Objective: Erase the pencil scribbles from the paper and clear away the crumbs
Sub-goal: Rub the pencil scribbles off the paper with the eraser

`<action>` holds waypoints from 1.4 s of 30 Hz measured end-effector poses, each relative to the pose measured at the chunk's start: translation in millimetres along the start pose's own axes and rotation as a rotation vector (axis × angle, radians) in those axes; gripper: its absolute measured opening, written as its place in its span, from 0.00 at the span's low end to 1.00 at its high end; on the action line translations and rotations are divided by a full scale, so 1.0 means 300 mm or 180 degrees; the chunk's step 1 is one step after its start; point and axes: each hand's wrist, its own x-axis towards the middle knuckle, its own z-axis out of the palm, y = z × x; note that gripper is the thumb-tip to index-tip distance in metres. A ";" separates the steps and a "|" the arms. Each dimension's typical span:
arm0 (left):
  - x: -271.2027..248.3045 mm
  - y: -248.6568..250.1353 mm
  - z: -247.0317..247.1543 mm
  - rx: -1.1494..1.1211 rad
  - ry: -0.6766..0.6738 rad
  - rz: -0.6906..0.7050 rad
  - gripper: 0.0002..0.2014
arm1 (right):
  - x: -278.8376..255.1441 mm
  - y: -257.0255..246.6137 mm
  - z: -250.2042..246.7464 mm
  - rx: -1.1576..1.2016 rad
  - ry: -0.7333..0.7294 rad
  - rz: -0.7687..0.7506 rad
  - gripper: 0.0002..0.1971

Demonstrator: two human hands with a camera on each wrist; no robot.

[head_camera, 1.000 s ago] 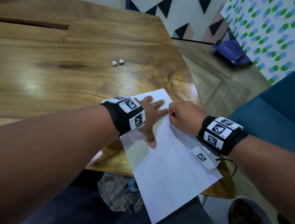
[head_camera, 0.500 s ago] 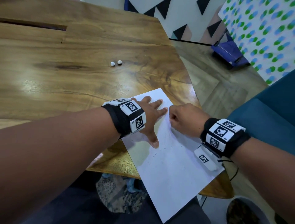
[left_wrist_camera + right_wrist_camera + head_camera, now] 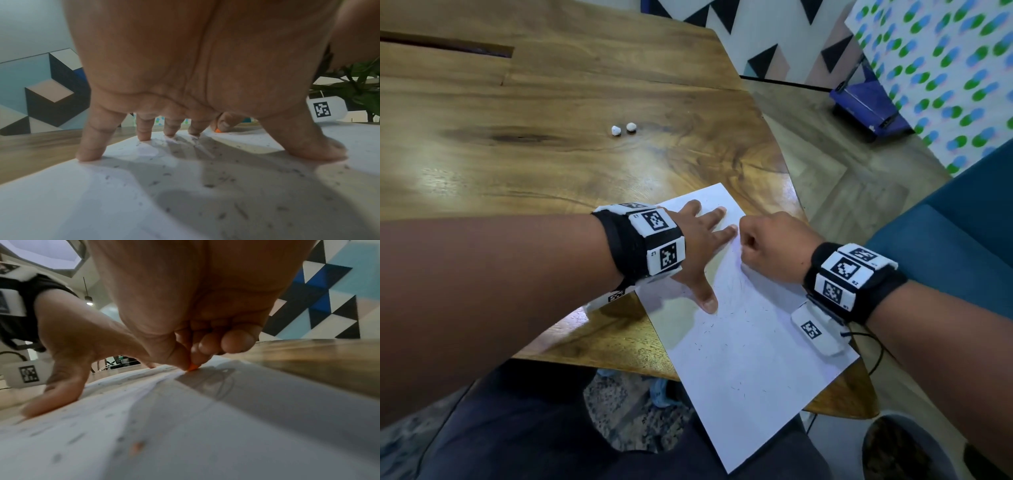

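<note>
Little has changed over the last second: our left hand [image 3: 698, 246] stays spread flat, pinning the paper [image 3: 753, 359] to the desk [image 3: 534, 164]. Our right hand [image 3: 770, 250], just beside the left fingertips, keeps pinching the orange eraser [image 3: 193, 367] against the sheet. Faint scribbles [image 3: 224, 386] remain beside it, and crumbs [image 3: 207, 186] lie scattered under both hands, so erasing isn't finished.

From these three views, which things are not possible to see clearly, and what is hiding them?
- Eraser: right wrist view shows only an orange tip; the right hand hides it fully in the head view.
- Pencil scribbles: faint; how much remains is unclear.
- Paper: the left hand covers part of it.
- Two white bits on the table: too small to identify.
</note>
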 end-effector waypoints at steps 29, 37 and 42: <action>-0.008 0.023 -0.016 -0.0056 -0.0051 -0.0008 0.66 | -0.049 -0.019 0.022 -0.0009 0.0010 -0.0123 0.04; 0.007 0.026 0.008 -0.0127 -0.0068 -0.0115 0.70 | -0.098 -0.066 0.035 -0.0190 -0.0298 -0.0378 0.06; 0.018 0.027 0.028 -0.0019 -0.0006 -0.0107 0.76 | -0.166 -0.129 0.044 -0.0141 -0.0772 -0.0858 0.07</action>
